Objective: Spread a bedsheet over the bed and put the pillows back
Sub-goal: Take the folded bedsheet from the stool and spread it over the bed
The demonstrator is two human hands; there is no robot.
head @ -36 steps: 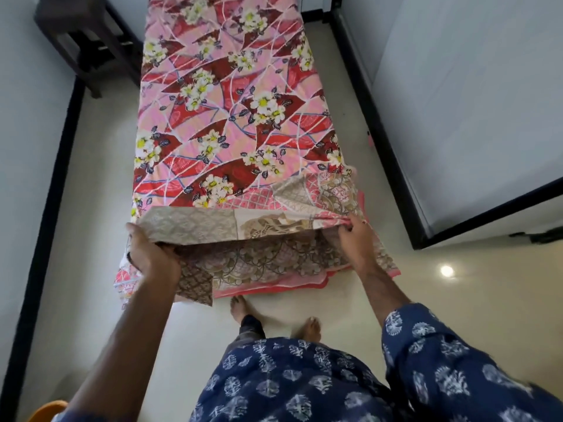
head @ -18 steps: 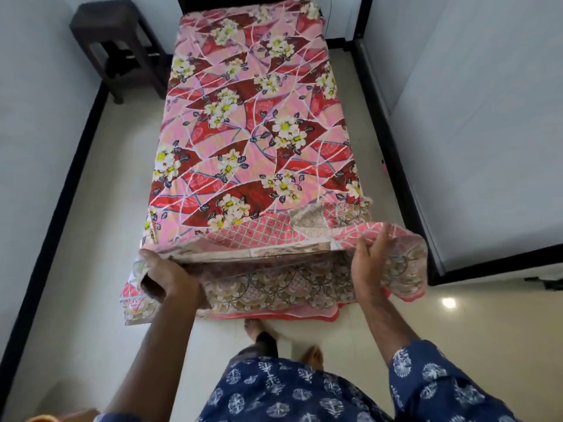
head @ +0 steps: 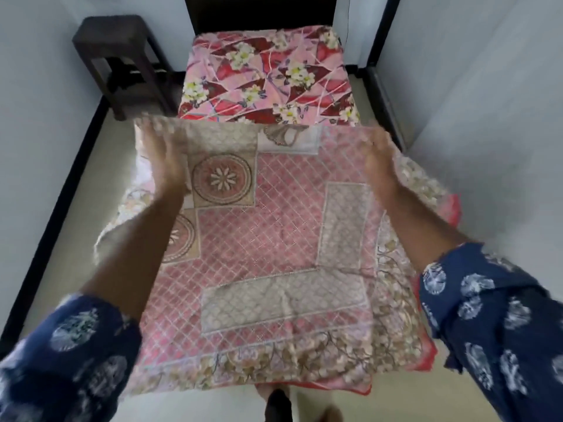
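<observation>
Bedsheet (head: 274,239) in pink lattice lies half unfolded over the near part of the bed (head: 265,77), and we hold its far edge, our left hand (head: 161,166) and right hand (head: 377,166) seemingly gripping it though blur hides the fingers, well apart so it opens flat toward the far end.

You face pale walls (head: 487,86), black skirting (head: 45,220), glossy cream floor (head: 91,166); dark wooden stool (head: 115,53) stands far left.

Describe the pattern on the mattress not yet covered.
Pink and red floral-print mattress: white-yellow flowers over angular shapes; head view.
</observation>
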